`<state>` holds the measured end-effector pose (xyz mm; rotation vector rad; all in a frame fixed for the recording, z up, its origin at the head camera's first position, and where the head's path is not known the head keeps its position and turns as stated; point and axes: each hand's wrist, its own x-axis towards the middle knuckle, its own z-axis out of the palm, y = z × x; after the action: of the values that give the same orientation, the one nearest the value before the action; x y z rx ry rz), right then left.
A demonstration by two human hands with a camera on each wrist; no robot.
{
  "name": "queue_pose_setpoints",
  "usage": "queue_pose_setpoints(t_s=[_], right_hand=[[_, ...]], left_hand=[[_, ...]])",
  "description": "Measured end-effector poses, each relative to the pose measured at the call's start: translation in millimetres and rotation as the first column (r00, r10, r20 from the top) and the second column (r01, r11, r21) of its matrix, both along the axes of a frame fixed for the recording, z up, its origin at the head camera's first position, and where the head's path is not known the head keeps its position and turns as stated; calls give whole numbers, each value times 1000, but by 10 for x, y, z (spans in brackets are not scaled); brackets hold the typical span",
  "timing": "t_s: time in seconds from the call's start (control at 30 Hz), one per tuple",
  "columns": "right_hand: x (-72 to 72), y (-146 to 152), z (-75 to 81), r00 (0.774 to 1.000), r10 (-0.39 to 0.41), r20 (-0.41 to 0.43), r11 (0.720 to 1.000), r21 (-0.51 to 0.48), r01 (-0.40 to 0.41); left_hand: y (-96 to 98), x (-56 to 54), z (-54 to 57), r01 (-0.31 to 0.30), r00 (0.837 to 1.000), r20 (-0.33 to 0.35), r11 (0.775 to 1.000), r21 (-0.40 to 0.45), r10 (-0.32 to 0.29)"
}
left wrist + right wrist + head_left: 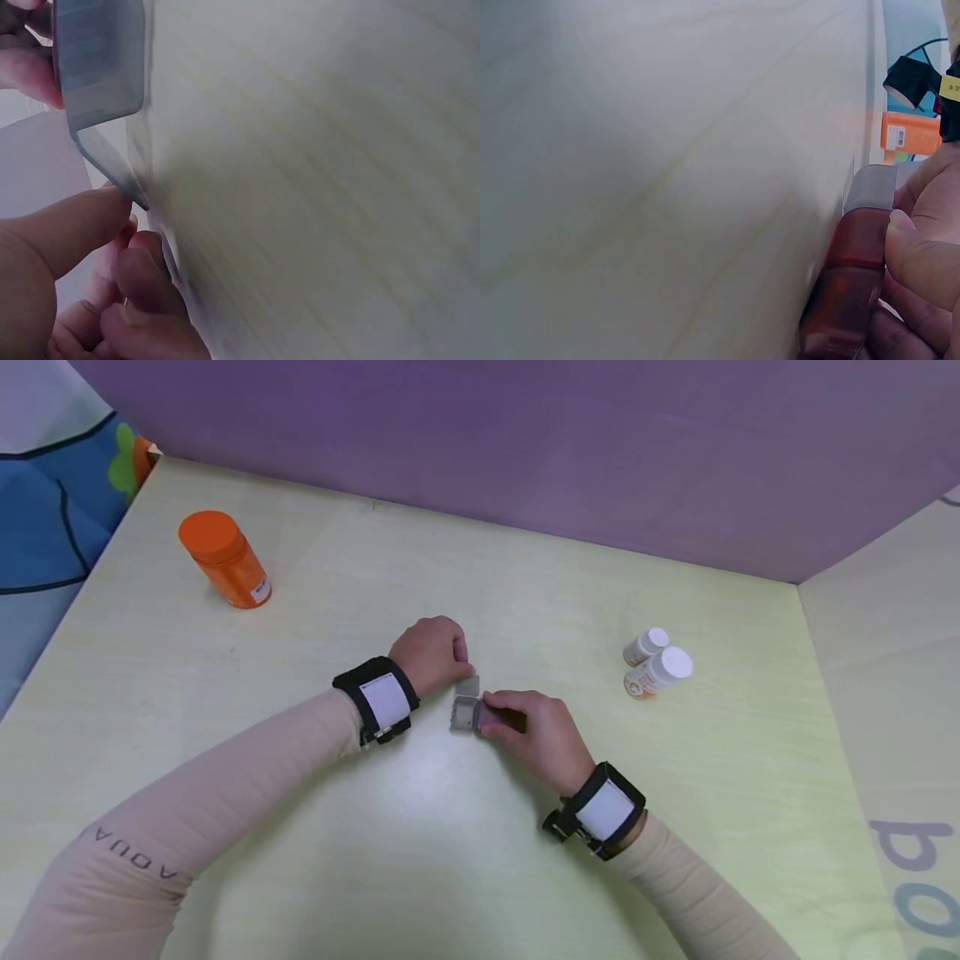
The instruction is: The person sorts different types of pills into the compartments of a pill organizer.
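A small pill box (pixel 463 715) lies on the table between the two hands, with its grey lid (pixel 468 686) raised on the far side. My left hand (pixel 430 653) pinches the edge of that lid; in the left wrist view, thumb and fingers meet at the lid's tip (pixel 112 161). From the right, my right hand (pixel 546 737) grips the box's darker end between thumb and fingers. Seen from the right wrist, the box (pixel 855 244) has reddish-brown translucent sections and a greyish end piece. The contents of the box cannot be made out.
An orange jar (pixel 236 568) with an orange cap stands at the far left of the pale table (pixel 420 860). Two white bottles (pixel 651 678) of different size stand close together on the right. A purple panel (pixel 525 460) borders the table's far edge.
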<state>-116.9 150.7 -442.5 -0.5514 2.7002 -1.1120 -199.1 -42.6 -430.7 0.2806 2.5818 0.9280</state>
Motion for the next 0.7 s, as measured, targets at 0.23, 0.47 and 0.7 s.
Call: queue_pose_setpoints(t_s=[0.23,0.47,0.7], right_hand=[[-9,42,-6,1000,-9,17,1000,14,9],[-3,51,-13,1000,-9,18,1000,19,8],[24,18,-12,999,-41,20,999,30,40]], left_hand=[[-58,25,110,-19,999,-42,993,114,24],[-368,-25,372,-51,971,-204,940,337,126],[-1195,-164,699,-186,719,-510,838,512,471]])
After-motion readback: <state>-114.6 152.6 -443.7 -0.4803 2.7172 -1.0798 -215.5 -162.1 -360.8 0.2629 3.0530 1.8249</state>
